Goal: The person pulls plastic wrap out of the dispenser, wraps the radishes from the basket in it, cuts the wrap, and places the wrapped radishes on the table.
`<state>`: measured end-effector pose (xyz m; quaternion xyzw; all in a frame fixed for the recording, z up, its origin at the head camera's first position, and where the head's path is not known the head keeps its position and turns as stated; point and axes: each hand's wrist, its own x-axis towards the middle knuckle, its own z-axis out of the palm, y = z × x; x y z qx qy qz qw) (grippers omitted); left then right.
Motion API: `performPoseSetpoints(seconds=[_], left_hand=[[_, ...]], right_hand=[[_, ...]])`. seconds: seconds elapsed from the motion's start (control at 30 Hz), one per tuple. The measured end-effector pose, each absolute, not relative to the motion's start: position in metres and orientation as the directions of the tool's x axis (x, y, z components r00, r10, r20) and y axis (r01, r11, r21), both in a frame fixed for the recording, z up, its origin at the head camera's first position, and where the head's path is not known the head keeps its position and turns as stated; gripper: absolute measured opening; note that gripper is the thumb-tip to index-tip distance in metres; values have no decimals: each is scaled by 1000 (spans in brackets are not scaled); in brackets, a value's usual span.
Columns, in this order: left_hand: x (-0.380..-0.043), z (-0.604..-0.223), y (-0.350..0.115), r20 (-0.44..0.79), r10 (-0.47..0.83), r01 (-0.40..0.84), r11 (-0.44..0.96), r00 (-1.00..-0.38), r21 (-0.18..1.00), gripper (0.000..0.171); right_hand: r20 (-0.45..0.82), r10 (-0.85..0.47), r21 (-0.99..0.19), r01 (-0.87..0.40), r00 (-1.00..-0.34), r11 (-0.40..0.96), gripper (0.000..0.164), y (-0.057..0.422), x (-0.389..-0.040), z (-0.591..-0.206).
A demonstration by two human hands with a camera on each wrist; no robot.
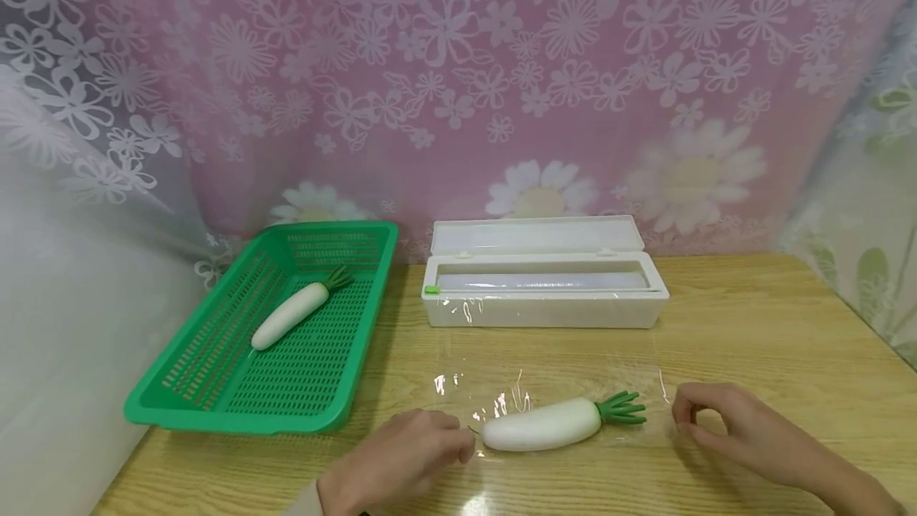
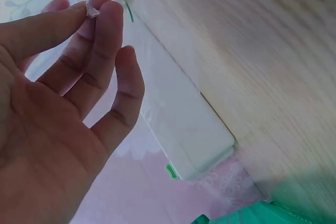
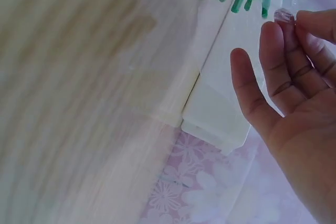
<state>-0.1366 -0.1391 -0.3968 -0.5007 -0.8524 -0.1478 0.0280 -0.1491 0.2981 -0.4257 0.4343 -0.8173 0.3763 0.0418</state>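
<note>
A white radish (image 1: 540,426) with cut green stems lies on a sheet of clear plastic wrap (image 1: 494,377) in the head view. The sheet stretches toward me from a white wrap dispenser box (image 1: 544,311), whose lid is up and whose roll (image 1: 544,281) shows inside. My left hand (image 1: 411,452) is beside the radish's root tip and pinches a crumpled bit of the wrap (image 2: 93,11) between thumb and fingertips. Past the green stems, my right hand (image 1: 741,428) pinches the sheet's other corner (image 3: 284,16); its remaining fingers are spread loosely in the right wrist view.
At the left stands a green plastic basket (image 1: 361,341) with a second white radish (image 1: 290,315) in it. A small green slider (image 1: 431,290) sits at the box's left end. Behind the wooden table (image 1: 774,325) hangs a pink flowered curtain (image 1: 458,102).
</note>
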Motion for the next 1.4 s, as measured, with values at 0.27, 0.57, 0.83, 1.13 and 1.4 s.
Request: performPoseSetpoints(seconds=[0.27,0.57,0.83,1.13,1.4], left_hand=[[-149,-395,-143,194,837,850,460,-512,257,26],[-158,-395,-144,214,823,842,470,-527,265,19],[-165,-395,-143,176,796,800,512,-578,312,32],[-168,-398,-143,135,779,777,562,-613,284,37],[-170,-400,-140,112,763,760,596,-637,259,35]], right_hand=[[418,-690,-638,-732,-591,240,44,295,-167,-424],[492,-701,-683,-728,-517,58,50,292,-181,-424],[478,-675,-648,-744,-563,162,46,292,-185,-424],[415,-678,-623,-732,-607,275,37,288,-189,-428],[396,-675,-589,-736,-623,333,30,284,-190,-428]])
